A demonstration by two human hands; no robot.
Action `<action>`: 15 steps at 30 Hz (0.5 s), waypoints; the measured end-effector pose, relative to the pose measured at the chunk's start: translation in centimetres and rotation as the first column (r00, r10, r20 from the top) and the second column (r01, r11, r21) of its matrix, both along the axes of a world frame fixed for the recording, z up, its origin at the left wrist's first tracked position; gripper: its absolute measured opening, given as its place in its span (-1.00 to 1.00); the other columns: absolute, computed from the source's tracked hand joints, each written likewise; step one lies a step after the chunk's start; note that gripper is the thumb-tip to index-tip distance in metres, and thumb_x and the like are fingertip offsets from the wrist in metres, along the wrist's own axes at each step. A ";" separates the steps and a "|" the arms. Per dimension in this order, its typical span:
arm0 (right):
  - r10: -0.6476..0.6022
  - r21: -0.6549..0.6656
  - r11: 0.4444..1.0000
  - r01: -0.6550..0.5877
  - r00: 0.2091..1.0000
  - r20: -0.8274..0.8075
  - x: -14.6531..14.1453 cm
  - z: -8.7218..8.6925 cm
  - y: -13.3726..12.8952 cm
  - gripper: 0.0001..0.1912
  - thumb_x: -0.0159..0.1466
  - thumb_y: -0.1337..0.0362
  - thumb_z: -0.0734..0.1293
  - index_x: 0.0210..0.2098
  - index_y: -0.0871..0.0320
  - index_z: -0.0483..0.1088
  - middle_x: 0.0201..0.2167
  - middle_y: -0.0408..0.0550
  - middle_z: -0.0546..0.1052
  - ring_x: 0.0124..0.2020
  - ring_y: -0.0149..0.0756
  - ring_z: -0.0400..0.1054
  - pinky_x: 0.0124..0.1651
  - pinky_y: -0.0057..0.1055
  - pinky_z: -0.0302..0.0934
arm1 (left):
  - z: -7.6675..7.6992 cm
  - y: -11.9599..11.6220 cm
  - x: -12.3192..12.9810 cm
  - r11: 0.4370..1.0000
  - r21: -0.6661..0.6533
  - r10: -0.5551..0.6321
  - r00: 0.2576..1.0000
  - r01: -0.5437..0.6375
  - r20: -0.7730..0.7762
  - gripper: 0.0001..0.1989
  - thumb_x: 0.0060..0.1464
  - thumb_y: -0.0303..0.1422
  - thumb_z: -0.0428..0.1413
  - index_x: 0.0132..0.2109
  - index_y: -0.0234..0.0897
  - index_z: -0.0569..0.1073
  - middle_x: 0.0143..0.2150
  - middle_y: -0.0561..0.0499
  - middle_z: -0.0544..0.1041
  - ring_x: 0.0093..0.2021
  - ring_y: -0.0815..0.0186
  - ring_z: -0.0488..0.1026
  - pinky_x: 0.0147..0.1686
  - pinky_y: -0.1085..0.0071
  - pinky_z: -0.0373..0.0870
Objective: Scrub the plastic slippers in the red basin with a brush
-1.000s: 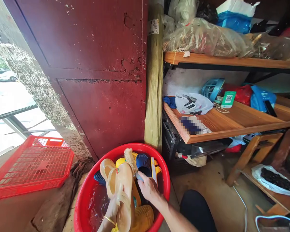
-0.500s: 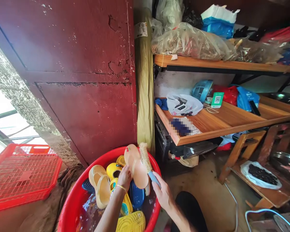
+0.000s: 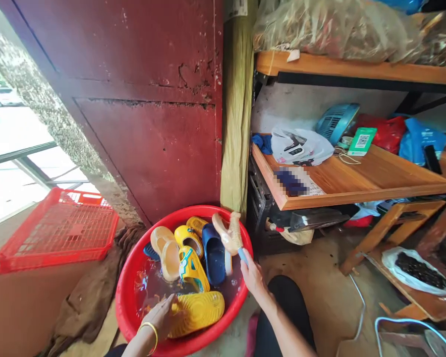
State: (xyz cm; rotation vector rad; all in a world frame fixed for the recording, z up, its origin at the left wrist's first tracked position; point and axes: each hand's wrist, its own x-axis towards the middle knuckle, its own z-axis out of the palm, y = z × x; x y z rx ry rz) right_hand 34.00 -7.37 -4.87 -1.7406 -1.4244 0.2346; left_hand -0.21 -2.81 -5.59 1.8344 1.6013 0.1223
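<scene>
A round red plastic basin (image 3: pixel 122 297) sits on the floor in front of me, holding shallow water and several plastic slippers. My left hand (image 3: pixel 159 316) rests in the near part of the basin, fingers apart, touching a yellow clog (image 3: pixel 196 312). My right hand (image 3: pixel 254 280) grips the blue handle of a scrubbing brush (image 3: pixel 236 233). Its bristles press against a peach jelly sandal (image 3: pixel 223 230) near the basin's far right rim. A navy slipper (image 3: pixel 213 253), a yellow-and-blue slide (image 3: pixel 191 267) and a tan clog (image 3: pixel 165 253) lie in the water.
A red plastic crate (image 3: pixel 59 230) lies tilted at left, above a brown cloth (image 3: pixel 89 292). A rolled straw mat (image 3: pixel 238 124) stands against a red metal door (image 3: pixel 134 124). Wooden shelves (image 3: pixel 357 183) at right carry plastic bags and a blue fan. My black-clad knee (image 3: pixel 282 307) is near the basin.
My left hand has let go of the peach sandal and moved down to the yellow clog. The sandal now lies in the basin, with the brush lowered against it.
</scene>
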 end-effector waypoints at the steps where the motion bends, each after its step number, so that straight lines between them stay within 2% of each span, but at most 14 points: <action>1: 0.003 0.017 1.000 -0.003 1.000 -0.021 0.1 -0.2 -0.1 -0.45 0.49 0.16 0.09 0.36 0.18 0.34 0.14 0.16 0.60 0.11 -0.08 0.55 0.15 -0.23 0.43 | -0.2 -0.5 -0.2 0.998 -0.009 -0.060 0.994 0.059 -0.090 -0.44 -0.13 -0.19 0.25 0.07 -0.24 0.53 0.12 -0.33 0.58 0.22 -0.15 0.49 0.27 0.05 0.29; 3: 0.010 0.046 0.999 -0.008 0.999 -0.033 0.0 -0.7 -0.4 -0.44 0.50 0.16 0.08 0.38 0.21 0.31 0.20 0.19 0.55 0.17 -0.08 0.50 0.20 -0.19 0.40 | -0.4 -1.2 0.4 0.988 -0.070 -0.150 0.966 0.139 -0.209 -0.10 -0.21 -0.28 0.27 0.35 -0.30 0.33 0.42 -0.37 0.31 0.43 -0.12 0.26 0.37 0.12 0.17; 5: 0.014 0.068 0.998 -0.014 1.000 -0.009 -0.2 -0.9 -0.7 -0.45 0.50 0.17 0.09 0.39 0.19 0.29 0.23 0.18 0.52 0.20 -0.08 0.47 0.23 -0.17 0.37 | -0.6 -1.7 1.7 0.980 -0.121 -0.188 0.939 0.159 -0.288 0.07 -0.25 -0.39 0.24 0.48 -0.31 0.15 0.53 -0.39 0.11 0.49 -0.11 0.16 0.40 0.10 0.11; 7: 0.012 0.082 0.997 -0.014 1.000 0.028 -0.6 -0.9 -0.9 -0.46 0.50 0.20 0.10 0.40 0.14 0.28 0.24 0.16 0.52 0.21 -0.08 0.47 0.23 -0.15 0.38 | -0.8 -1.8 3.1 0.976 -0.128 -0.210 0.909 0.175 -0.361 0.06 -0.16 -0.45 0.17 0.52 -0.30 0.03 0.54 -0.43 0.06 0.49 -0.13 0.15 0.39 0.00 0.12; 9: 0.004 0.082 0.997 -0.009 0.998 0.058 -0.8 -0.7 -1.0 -0.46 0.50 0.22 0.10 0.43 0.11 0.25 0.22 0.16 0.54 0.19 -0.07 0.48 0.20 -0.15 0.41 | -1.1 -1.7 4.3 0.973 -0.083 -0.230 0.860 0.216 -0.456 -0.06 -0.01 -0.50 0.06 0.53 -0.31 0.02 0.54 -0.46 0.06 0.49 -0.18 0.14 0.36 -0.12 0.11; 12: -0.002 0.049 0.999 -0.003 0.996 0.089 -1.1 -0.4 -1.0 -0.43 0.49 0.24 0.09 0.47 0.09 0.17 0.20 0.14 0.56 0.16 -0.09 0.51 0.17 -0.16 0.43 | -1.2 -1.3 5.5 0.938 -0.001 -0.293 0.792 0.347 -0.536 -0.19 0.07 -0.56 -0.07 0.50 -0.33 0.14 0.53 -0.43 0.08 0.52 -0.17 0.06 0.39 -0.14 -0.01; 15: -0.014 0.011 1.000 0.013 0.994 0.106 -1.2 -0.4 -1.0 -0.42 0.49 0.25 0.07 0.48 0.09 0.16 0.18 0.14 0.56 0.17 -0.11 0.50 0.18 -0.20 0.42 | -0.5 -0.6 5.7 0.898 0.032 -0.370 0.795 0.438 -0.481 -0.23 0.02 -0.50 0.01 0.42 -0.29 0.31 0.50 -0.35 0.20 0.52 -0.09 0.09 0.42 -0.03 -0.02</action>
